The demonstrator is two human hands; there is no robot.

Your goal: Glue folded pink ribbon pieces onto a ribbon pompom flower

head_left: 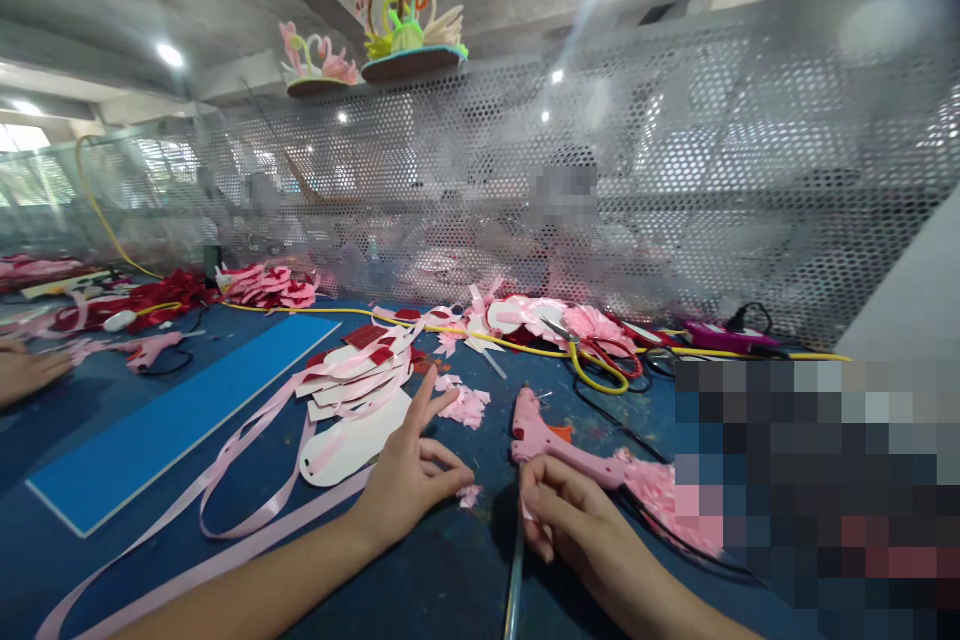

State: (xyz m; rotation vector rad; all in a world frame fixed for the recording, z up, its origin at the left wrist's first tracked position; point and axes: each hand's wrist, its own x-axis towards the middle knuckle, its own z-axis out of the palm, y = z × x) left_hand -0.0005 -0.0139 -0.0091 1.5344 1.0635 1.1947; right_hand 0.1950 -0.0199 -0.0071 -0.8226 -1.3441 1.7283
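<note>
My left hand (pixel 411 473) rests on the blue table (pixel 450 570), its thumb and a finger pinching a small pink scrap (pixel 469 495) while the index finger points up. My right hand (pixel 570 520) is curled beside it, fingers closed on a thin grey rod (pixel 514 580) that runs toward me. Just behind that hand lies a pink glue gun (pixel 555 442), touching a pink frilled flower (pixel 660 490). White cut-out shapes (pixel 352 440) lie left of the left hand.
Pink ribbon (pixel 225 480) loops across the table beside a light blue sheet (pixel 180 410). Yellow-handled scissors (pixel 596 360), a yellow cable (pixel 487 335) and pink and red scraps lie further back. A perforated metal screen (pixel 675 170) stands behind. Another person's hand (pixel 26 370) is at the left edge.
</note>
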